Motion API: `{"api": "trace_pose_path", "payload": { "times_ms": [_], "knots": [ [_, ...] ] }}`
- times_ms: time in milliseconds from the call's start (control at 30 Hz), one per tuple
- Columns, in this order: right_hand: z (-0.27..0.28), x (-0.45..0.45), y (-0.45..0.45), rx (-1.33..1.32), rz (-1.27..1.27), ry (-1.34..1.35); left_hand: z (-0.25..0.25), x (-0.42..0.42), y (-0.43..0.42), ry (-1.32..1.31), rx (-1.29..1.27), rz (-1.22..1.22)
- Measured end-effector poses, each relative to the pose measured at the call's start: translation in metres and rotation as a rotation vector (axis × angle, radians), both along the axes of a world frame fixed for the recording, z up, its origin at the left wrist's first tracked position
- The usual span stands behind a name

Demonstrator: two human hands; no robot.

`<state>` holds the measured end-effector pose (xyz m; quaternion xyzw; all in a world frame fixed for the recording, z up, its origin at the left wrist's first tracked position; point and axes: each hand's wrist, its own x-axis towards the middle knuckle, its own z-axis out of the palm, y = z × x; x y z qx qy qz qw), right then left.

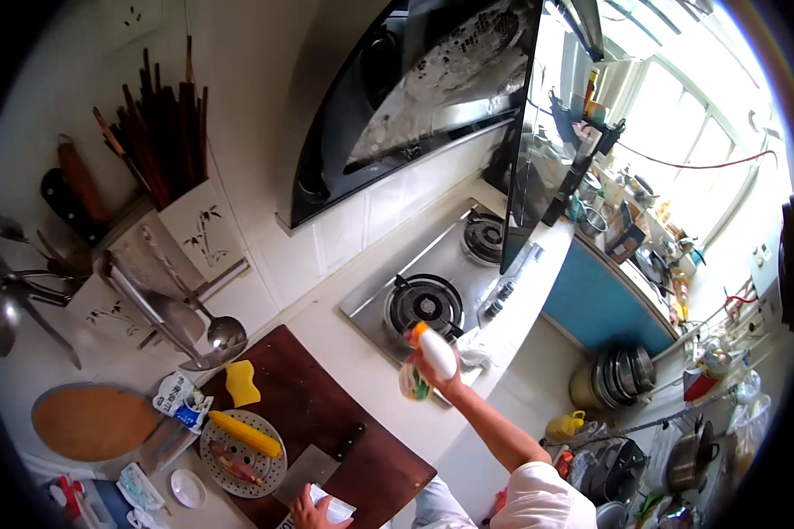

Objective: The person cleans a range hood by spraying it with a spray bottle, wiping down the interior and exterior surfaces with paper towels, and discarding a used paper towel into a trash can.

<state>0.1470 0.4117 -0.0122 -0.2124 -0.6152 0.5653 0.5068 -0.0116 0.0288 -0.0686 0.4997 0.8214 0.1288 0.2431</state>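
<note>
My right hand (443, 377) is wrapped round a spray bottle (438, 349) with a white and orange head and a clear, green-marked body, held over the counter by the gas stove (386, 326). Low in the view, my left hand (316, 511) has its fingers on a white packet or wipe (337, 506) at the board's front edge; its exact kind is unclear. Beside it a cleaver (309, 469) lies on the dark cutting board (300, 388). A perforated plate (272, 472) carries a corn cob (245, 434) and a piece of meat (235, 464).
A yellow sponge (242, 383) lies on the board's far left. Utensils hang on the left wall near a chopstick holder (205, 231). The range hood (415, 115) juts over the stove. Stacked pots (616, 375) stand on the floor at right. A crumpled white cloth (475, 349) rests by the stove.
</note>
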Motion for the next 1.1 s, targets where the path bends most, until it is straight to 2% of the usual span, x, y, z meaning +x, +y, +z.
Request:
{"api": "trace_pose_path", "payload": {
  "times_ms": [33,100,167,233,333,367,567,700,800,833,900,933,1067,1100],
  "knots": [
    [0.011,-0.001,0.016,-0.196,0.045,0.150,0.000,0.001,0.000,-0.059,-0.077,0.035],
    [0.046,-0.005,0.043,-0.005,-0.056,0.082,0.007,-0.003,0.002,-0.050,-0.007,0.008],
    [0.098,-0.020,0.056,0.397,-0.278,-0.160,0.007,-0.008,0.003,-0.107,-0.033,-0.001],
    [0.146,-0.038,0.066,0.436,-0.452,-0.177,0.022,-0.014,0.014,-0.156,-0.113,-0.028],
    [0.217,-0.068,0.073,0.603,-0.670,-0.064,-0.011,-0.014,-0.005,-0.028,0.117,-0.074],
    [0.225,-0.074,0.081,0.572,-0.618,0.089,-0.007,-0.016,-0.006,-0.048,0.140,-0.083],
    [0.275,-0.085,0.102,0.730,-0.673,0.123,-0.020,-0.030,-0.004,-0.097,0.313,-0.156],
    [0.280,-0.096,0.123,0.859,-0.689,0.329,-0.039,-0.026,-0.008,-0.125,0.340,-0.147],
    [0.288,-0.097,0.138,0.978,-0.802,0.244,-0.042,-0.031,-0.010,-0.110,0.361,-0.146],
    [0.295,-0.100,0.135,0.933,-0.894,0.242,-0.038,-0.030,-0.010,-0.069,0.356,-0.146],
    [0.308,-0.096,0.153,0.829,-0.705,0.544,-0.035,-0.026,-0.011,-0.021,0.330,-0.150],
    [0.313,-0.097,0.158,1.132,-1.008,0.292,-0.035,-0.028,-0.014,-0.013,0.309,-0.159],
    [0.336,-0.093,0.176,1.352,-1.343,0.103,-0.037,-0.030,-0.010,-0.047,0.363,-0.169],
    [0.338,-0.095,0.177,1.361,-1.205,0.186,-0.036,-0.030,-0.009,-0.045,0.354,-0.166]
  ]
}}
